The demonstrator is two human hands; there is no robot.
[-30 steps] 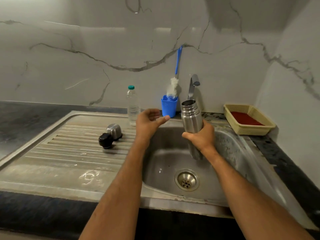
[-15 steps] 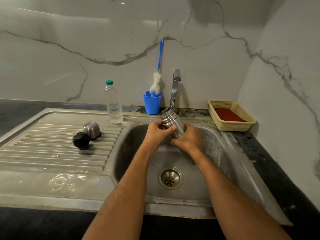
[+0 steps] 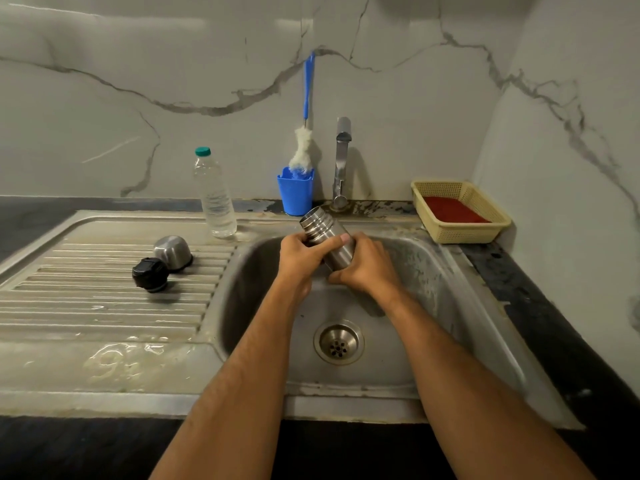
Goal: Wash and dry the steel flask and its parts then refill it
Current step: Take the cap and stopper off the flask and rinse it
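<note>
Both forearms reach forward; left hand [image 3: 300, 252] and right hand [image 3: 367, 265] grip, fingers curled.

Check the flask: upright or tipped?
Tipped. The flask leans over the sink, open mouth up and to the left, held by the left hand and the right hand.

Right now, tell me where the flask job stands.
Done: the flask is apart; its steel cup and black stopper sit on the drainboard. In hand: both hands, left and right, grip the open flask body tilted over the sink; no water runs from the tap. Left: brushing, drying, refilling.
</note>
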